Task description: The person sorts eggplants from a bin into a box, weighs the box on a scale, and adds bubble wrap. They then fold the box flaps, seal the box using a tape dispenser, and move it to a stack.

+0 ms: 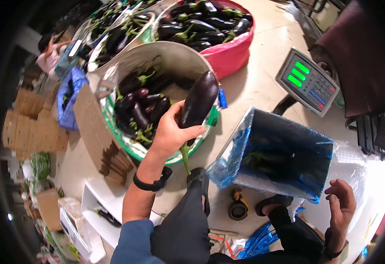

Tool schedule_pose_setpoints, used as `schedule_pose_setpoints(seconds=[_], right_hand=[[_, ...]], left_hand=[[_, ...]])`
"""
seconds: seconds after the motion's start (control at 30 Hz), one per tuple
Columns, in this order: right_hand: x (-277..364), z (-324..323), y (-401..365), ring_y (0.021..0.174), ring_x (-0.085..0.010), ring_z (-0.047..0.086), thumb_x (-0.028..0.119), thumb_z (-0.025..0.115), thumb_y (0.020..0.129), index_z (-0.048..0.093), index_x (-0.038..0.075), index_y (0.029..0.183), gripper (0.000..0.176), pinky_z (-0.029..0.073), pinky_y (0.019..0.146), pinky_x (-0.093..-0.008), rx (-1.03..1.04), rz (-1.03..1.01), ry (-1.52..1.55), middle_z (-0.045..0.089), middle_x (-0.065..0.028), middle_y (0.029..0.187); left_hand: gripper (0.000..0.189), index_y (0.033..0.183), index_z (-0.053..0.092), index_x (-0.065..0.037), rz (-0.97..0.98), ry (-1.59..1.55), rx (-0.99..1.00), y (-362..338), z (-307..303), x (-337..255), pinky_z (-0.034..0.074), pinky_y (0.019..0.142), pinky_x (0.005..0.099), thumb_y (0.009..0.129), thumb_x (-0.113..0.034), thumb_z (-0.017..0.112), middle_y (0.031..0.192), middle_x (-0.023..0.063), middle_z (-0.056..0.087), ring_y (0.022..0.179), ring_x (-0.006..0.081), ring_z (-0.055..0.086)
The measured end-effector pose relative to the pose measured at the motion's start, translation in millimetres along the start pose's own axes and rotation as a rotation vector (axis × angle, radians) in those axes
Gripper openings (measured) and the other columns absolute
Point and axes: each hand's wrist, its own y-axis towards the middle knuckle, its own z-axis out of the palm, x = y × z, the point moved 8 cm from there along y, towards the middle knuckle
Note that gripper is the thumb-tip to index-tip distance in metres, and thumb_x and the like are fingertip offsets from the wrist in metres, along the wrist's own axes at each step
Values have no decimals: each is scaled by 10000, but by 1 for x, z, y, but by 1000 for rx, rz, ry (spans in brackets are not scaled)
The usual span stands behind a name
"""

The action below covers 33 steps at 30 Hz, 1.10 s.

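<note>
My left hand [172,134] is wrapped round a large dark eggplant [199,99], its green stem pointing down, above the rim of a round bag [175,53] of eggplants [142,112]. At the right, my right hand [342,202] has its fingers bent and apart, holding nothing. It is beside the lower right corner of a box lined with blue plastic [285,187]. Inside that box, in shadow, lie eggplants [267,158]; how many is hard to tell.
A scale display [308,81] with green digits stands behind the box. Behind the round bag is a red bag [234,55] full of eggplants. A tape dispenser [238,207] lies between my feet. A white box [98,200] is at lower left, a person [49,55] at upper left.
</note>
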Motion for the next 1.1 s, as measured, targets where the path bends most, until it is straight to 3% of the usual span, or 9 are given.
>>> schedule_pose_setpoints(seconds=[0.07, 0.17, 0.3, 0.47, 0.63, 0.77, 0.87, 1.0, 1.1], right_hand=[[0, -3, -1, 975, -223, 681, 41, 609, 925, 610, 29, 1313, 388, 549, 901, -345, -13, -28, 41, 672, -152, 1202], [1, 3, -2, 988, -223, 684, 55, 600, 957, 609, 44, 1326, 369, 559, 910, -351, 31, -68, 27, 671, -153, 1222], [-3, 5, -4, 993, -221, 687, 102, 606, 997, 608, 61, 1345, 351, 575, 854, -337, 76, -126, -6, 673, -148, 1240], [-15, 6, -1, 998, -188, 663, 167, 608, 1036, 591, 25, 1377, 370, 532, 817, -296, 88, -118, -58, 663, -144, 1283], [-26, 8, 9, 1004, -168, 654, 163, 602, 1043, 587, 35, 1388, 368, 518, 815, -282, 176, -220, 3, 664, -125, 1284], [-15, 13, 6, 1000, -165, 652, 170, 608, 1043, 579, 34, 1395, 378, 516, 821, -278, 164, -259, -26, 664, -119, 1268], [-17, 19, 7, 998, -161, 649, 162, 604, 1046, 571, 37, 1406, 383, 519, 828, -286, 198, -252, -9, 663, -115, 1270], [-13, 22, 6, 1012, -171, 654, 149, 605, 1044, 570, 38, 1407, 382, 524, 852, -288, 193, -233, -22, 661, -119, 1280], [1, 28, 1, 1047, -182, 660, 141, 611, 1039, 571, 39, 1407, 384, 529, 903, -290, 100, -183, -67, 662, -128, 1287]], left_hand=[[779, 1391, 497, 26, 123, 434, -177, -26, -25, -7, 517, 951, 318, 740, -109, 902, 1182, 107, 648, 1071, 156, 628], [810, 1354, 544, 4, 147, 536, -450, -83, -63, -16, 507, 962, 348, 682, -226, 935, 1207, 122, 643, 1083, 226, 646], [858, 1415, 469, 52, -116, 579, -621, -184, -125, -17, 503, 968, 333, 748, -247, 919, 1197, 128, 663, 1075, 190, 640], [754, 1364, 490, 71, -176, 504, -941, -326, -215, 2, 510, 913, 304, 776, -185, 887, 1148, 126, 675, 1018, 173, 643], [717, 1309, 547, 51, -390, 374, -1370, -473, -331, 55, 532, 831, 371, 719, -193, 873, 1080, 151, 708, 929, 248, 675], [774, 1440, 456, 51, -561, 263, -1622, -558, -399, 70, 544, 863, 378, 788, -165, 811, 1234, 210, 641, 1008, 271, 668], [864, 1544, 326, 43, -568, 405, -1517, -570, -413, 69, 468, 1043, 396, 837, -184, 768, 1423, 252, 543, 1238, 308, 593], [830, 1529, 338, 80, -514, 278, -1492, -535, -413, 80, 421, 1091, 372, 850, -166, 745, 1492, 247, 492, 1337, 318, 525], [538, 1386, 528, 85, -325, 350, -1460, -445, -395, 58, 444, 1074, 364, 906, -100, 682, 1387, 218, 599, 1285, 301, 582]])
